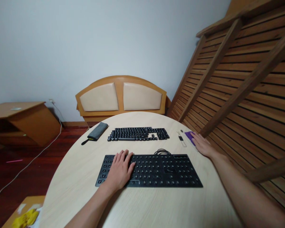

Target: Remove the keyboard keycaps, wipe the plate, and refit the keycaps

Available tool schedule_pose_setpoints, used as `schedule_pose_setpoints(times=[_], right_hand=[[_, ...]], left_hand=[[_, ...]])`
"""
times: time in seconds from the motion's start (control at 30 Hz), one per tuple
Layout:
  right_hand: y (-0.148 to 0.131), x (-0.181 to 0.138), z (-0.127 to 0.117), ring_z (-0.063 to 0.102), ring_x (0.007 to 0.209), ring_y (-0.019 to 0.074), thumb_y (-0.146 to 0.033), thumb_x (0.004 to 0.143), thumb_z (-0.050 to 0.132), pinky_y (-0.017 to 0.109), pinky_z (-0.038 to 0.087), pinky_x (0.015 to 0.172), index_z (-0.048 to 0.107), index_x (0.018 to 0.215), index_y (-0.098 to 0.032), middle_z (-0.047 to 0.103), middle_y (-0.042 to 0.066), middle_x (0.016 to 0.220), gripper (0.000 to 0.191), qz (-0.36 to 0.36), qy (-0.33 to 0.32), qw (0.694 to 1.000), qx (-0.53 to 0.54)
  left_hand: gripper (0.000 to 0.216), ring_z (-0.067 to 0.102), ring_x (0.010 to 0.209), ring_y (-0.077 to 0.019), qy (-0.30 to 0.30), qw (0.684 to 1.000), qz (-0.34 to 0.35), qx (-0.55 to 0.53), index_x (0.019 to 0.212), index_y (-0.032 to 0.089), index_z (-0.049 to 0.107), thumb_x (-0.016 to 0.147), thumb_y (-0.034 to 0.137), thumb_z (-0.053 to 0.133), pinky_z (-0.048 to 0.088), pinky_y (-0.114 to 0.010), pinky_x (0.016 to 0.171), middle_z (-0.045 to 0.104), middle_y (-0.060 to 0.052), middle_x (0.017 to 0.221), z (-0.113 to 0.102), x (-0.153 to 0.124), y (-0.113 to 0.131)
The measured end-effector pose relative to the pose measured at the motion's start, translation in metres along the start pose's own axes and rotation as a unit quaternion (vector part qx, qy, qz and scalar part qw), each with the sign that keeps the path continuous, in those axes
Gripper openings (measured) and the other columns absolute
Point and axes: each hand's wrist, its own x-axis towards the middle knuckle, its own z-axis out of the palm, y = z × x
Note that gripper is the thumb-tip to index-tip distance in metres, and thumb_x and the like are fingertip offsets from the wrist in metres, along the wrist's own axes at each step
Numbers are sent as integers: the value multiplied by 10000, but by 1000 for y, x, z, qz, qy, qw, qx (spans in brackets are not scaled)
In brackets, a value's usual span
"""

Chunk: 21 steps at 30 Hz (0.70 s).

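Head view: legends on the keycaps point(128, 133) are rendered too small to be read; marks on the pale-outlined strip point(180, 156) at the keyboard base's far right corner can't be made out either.

Keyboard base point(156, 171) is placed near the middle of the round tabletop point(68, 177), long side roughly square to the near edge. Its left part is covered by the left hand point(120, 169), laid palm down, fingers slightly spread. Purple cloth point(188, 135) at the tabletop's right edge is partly covered by the right hand point(200, 145); whether it is gripped or just pressed can't be told. Hands are held well apart, base mostly between them.

Base is flat, black, rectangular, dotted with rows of small stems; black cable point(162, 152) is looped just behind it. Black keycaps are set out in rows toward the far edge, a gap being left right of centre. Wire puller point(180, 138) with dark grip is laid near the cloth. Gray pouch point(98, 131), black strap attached, is set by the far left edge.
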Motion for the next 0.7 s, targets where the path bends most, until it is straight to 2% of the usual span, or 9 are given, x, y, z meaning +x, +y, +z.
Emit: schedule_pose_setpoints(times=[0.07,0.1,0.17,0.23,0.33,0.47,0.57,0.7], right_hand=[[-10,-3,-4,262,1495,347,-418,996,287,594,254,1190,453,1490,-143,335,141,1610,589,4,14,1000,-10],[-20,-4,-6,243,1504,331,-422,1004,268,566,248,1202,442,1496,-137,322,139,1616,595,-2,21,1000,-13],[-48,-9,-9,265,1498,325,-412,1013,248,521,258,1210,495,1454,-114,364,159,1594,587,-34,46,998,-22],[-86,-19,-10,310,1483,317,-408,1019,254,506,279,1204,588,1366,-143,433,153,1556,550,-81,48,995,-13],[-149,-45,-7,331,1474,301,-460,1033,273,509,280,1203,596,1357,-179,495,127,1517,536,-164,2,986,26],[-210,-89,0,357,1455,294,-543,1028,313,543,270,1194,428,1502,-223,422,119,1568,584,-219,-65,973,39],[-225,-111,5,364,1438,293,-560,1016,359,540,266,1193,389,1525,-237,404,123,1574,604,-234,-67,969,31],[-221,-117,15,439,1353,283,-465,1009,439,506,361,1140,517,1431,-277,518,96,1469,468,-278,-45,958,50]], left_hand=[[464,428,1406,-333,6,1000,-4,-3,1388,200,528,1031,458,382,303,-560,1178,517,-133,1477,0,1,1],[460,432,1402,-330,9,1000,-5,-4,1382,200,532,1030,456,385,307,-554,1177,521,-132,1471,0,2,2],[450,439,1396,-325,15,1000,-8,-6,1372,201,540,1028,452,396,315,-539,1175,529,-128,1461,1,4,1],[448,447,1389,-323,22,1000,-11,-9,1368,199,547,1025,450,408,318,-530,1174,534,-128,1454,2,8,0],[463,458,1377,-326,41,999,-15,-18,1360,165,553,1016,452,434,320,-526,1175,538,-147,1447,4,14,-3],[429,517,1310,-318,96,994,-22,-36,1292,147,584,971,427,536,357,-519,1157,578,-155,1392,5,23,-5],[355,576,1222,-306,132,989,-26,-55,1235,173,610,942,374,592,435,-490,1095,610,-136,1335,4,27,-6],[280,597,1178,-300,154,985,-37,-69,1176,184,634,950,337,575,481,-471,1044,608,-132,1322,0,26,-13]])
